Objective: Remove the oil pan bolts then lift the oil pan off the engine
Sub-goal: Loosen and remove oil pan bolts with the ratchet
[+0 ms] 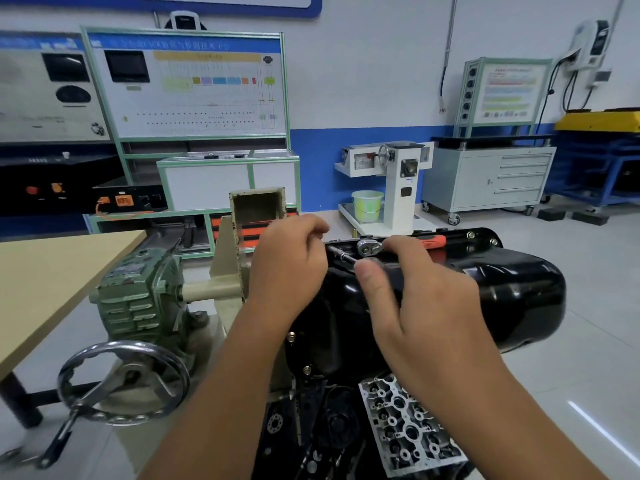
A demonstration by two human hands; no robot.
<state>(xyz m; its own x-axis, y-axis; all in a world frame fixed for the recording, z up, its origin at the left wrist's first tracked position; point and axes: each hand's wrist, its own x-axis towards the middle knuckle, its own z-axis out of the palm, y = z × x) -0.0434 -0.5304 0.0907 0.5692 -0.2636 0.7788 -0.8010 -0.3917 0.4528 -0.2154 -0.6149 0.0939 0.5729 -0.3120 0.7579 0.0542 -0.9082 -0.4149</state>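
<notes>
A glossy black oil pan (519,289) sits on top of the upturned engine (408,420) on a stand. Bolts (470,234) show along the pan's far flange. A ratchet with an orange handle (369,247) and a steel extension bar lies across the pan's far edge. My left hand (289,265) curls around the extension's left end. My right hand (412,285) grips the ratchet near its head, thumb on the bar. The socket end is hidden behind my left hand.
The engine stand's green gearbox (138,292) and chrome handwheel (123,382) are at the left. A wooden table (45,271) stands at the far left. Training boards, a white cabinet (485,181) and a bucket (367,206) line the back wall.
</notes>
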